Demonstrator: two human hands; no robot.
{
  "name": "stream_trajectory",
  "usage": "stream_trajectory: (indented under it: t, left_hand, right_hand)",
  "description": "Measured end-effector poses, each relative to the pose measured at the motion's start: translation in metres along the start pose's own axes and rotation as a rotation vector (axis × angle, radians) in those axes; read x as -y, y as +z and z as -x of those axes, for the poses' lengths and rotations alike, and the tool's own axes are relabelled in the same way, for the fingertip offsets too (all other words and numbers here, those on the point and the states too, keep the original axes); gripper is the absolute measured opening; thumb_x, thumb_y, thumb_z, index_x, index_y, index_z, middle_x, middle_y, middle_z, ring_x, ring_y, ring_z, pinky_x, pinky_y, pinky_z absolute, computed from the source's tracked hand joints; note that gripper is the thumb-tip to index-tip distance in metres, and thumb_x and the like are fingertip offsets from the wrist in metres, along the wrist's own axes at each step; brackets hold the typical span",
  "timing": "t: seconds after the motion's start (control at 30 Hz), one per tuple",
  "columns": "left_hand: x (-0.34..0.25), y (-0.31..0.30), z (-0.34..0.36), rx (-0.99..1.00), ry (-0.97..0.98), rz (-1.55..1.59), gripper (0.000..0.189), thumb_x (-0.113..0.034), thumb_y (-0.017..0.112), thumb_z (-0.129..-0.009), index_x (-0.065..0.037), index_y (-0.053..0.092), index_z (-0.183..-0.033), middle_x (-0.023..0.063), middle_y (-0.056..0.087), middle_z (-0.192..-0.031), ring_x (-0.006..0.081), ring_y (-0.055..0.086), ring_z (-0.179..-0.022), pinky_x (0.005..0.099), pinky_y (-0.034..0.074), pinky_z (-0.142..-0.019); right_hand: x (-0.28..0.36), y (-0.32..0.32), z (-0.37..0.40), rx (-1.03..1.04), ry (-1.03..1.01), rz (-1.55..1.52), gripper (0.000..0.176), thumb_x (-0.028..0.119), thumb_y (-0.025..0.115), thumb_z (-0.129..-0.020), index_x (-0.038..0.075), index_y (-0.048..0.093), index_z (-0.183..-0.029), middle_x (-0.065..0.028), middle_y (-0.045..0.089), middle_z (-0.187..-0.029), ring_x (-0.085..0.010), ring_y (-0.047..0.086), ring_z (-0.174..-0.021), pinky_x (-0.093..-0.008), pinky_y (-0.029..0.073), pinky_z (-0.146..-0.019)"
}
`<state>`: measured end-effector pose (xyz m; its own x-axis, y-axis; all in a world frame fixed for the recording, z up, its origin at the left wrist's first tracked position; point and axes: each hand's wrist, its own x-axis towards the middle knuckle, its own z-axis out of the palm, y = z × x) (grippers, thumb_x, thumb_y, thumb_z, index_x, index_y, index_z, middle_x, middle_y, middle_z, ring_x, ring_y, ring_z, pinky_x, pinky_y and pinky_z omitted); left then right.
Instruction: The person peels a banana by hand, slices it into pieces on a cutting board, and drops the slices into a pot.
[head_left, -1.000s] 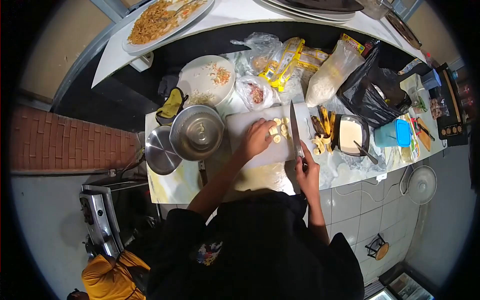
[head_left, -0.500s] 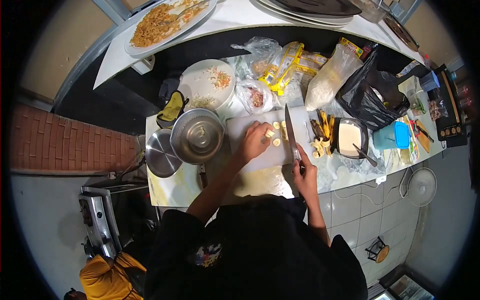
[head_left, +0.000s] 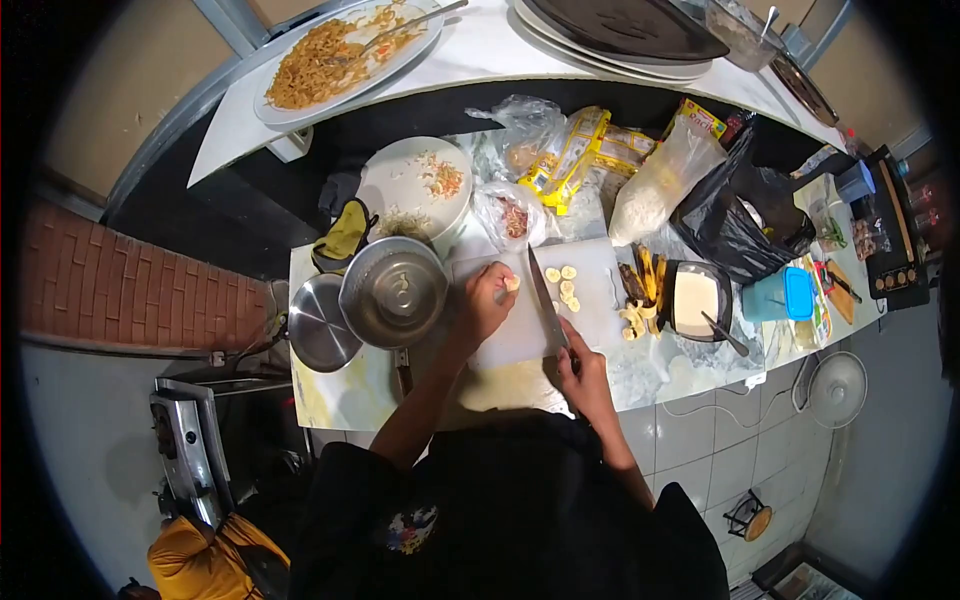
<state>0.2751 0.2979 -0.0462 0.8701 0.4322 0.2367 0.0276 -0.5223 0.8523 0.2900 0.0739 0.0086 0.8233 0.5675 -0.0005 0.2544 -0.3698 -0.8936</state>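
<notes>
My right hand [head_left: 584,378] grips the handle of a large kitchen knife [head_left: 547,305], its blade pointing away from me over the white cutting board [head_left: 500,340]. On the board's left side, my left hand [head_left: 486,300] is closed around a piece of banana [head_left: 512,283], whose pale cut end shows at the fingertips. Several round banana slices [head_left: 568,288] lie on the board to the right of the blade. Banana peels [head_left: 648,285] are heaped just past the board's right edge. Beside them stands a dark square bowl [head_left: 697,302] of cream-coloured batter with a spoon in it.
A metal pot [head_left: 394,290] and a steel lid [head_left: 322,325] stand left of the board. Behind are a plate of shredded vegetables [head_left: 415,185], bagged ingredients [head_left: 512,215] and a black plastic bag [head_left: 745,220]. A blue-lidded container [head_left: 780,295] is at right.
The knife has moved left, away from the slices and nearer my left hand. My left hand has shifted slightly left with the banana. The whole view has tilted a little.
</notes>
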Motion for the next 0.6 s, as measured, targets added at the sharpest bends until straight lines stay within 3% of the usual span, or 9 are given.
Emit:
stream_trajectory:
  t: [0.17,0.37,0.43,0.5,0.57,0.6]
  left_hand:
    - [0.001,-0.005,0.013,0.031,0.031,-0.003,0.028,0.000,0.076,-0.074,-0.003,0.056,-0.094,0.0118,0.063,-0.085,0.0278,0.066,-0.080,0.0367,0.053,-0.073]
    - [-0.011,-0.005,0.013,0.046,-0.027,0.018,0.029,0.002,0.076,-0.074,-0.003,0.055,-0.095,0.0128,0.065,-0.087,0.0281,0.068,-0.083,0.0379,0.054,-0.073]
    - [-0.007,-0.006,0.012,0.049,-0.050,0.023,0.030,0.001,0.076,-0.074,-0.002,0.055,-0.096,0.0131,0.066,-0.088,0.0281,0.068,-0.083,0.0380,0.054,-0.073]
    - [-0.004,-0.004,0.014,0.057,-0.076,0.006,0.025,-0.009,0.076,-0.082,-0.003,0.059,-0.099,0.0093,0.070,-0.090,0.0225,0.070,-0.086,0.0332,0.056,-0.081]
    - [-0.005,-0.004,0.015,0.056,-0.049,0.009,0.025,-0.010,0.076,-0.082,-0.003,0.060,-0.100,0.0096,0.071,-0.091,0.0224,0.070,-0.086,0.0334,0.056,-0.081]
    - [-0.005,-0.005,0.017,0.054,-0.027,0.013,0.025,-0.010,0.076,-0.082,-0.003,0.062,-0.102,0.0098,0.071,-0.091,0.0223,0.070,-0.086,0.0337,0.057,-0.081]
  right_hand:
    - [0.003,0.009,-0.002,0.069,0.022,0.027,0.053,-0.001,0.055,-0.091,0.010,0.050,-0.143,-0.0154,0.050,-0.059,-0.0148,0.045,-0.049,-0.0298,0.042,-0.053]
    - [0.004,0.013,-0.001,0.032,-0.078,0.089,0.055,-0.001,0.053,-0.090,0.011,0.048,-0.144,-0.0224,0.053,-0.062,-0.0283,0.052,-0.050,-0.0357,0.046,-0.057]
    - [0.018,0.007,-0.005,0.106,0.014,0.159,0.061,-0.004,0.054,-0.085,0.007,0.045,-0.144,-0.0272,0.062,-0.079,-0.0440,0.064,-0.073,-0.0475,0.051,-0.069]
    - [0.012,0.010,-0.005,0.113,-0.022,0.137,0.062,-0.004,0.054,-0.084,0.006,0.044,-0.144,-0.0273,0.062,-0.080,-0.0442,0.064,-0.074,-0.0479,0.050,-0.069]
    - [0.009,0.011,-0.006,0.120,-0.063,0.117,0.063,-0.004,0.055,-0.084,0.006,0.044,-0.145,-0.0274,0.062,-0.081,-0.0444,0.063,-0.074,-0.0482,0.050,-0.069]
    - [0.009,0.012,-0.006,0.121,-0.083,0.116,0.062,-0.004,0.054,-0.086,0.009,0.044,-0.146,-0.0256,0.061,-0.078,-0.0404,0.062,-0.068,-0.0442,0.050,-0.068]
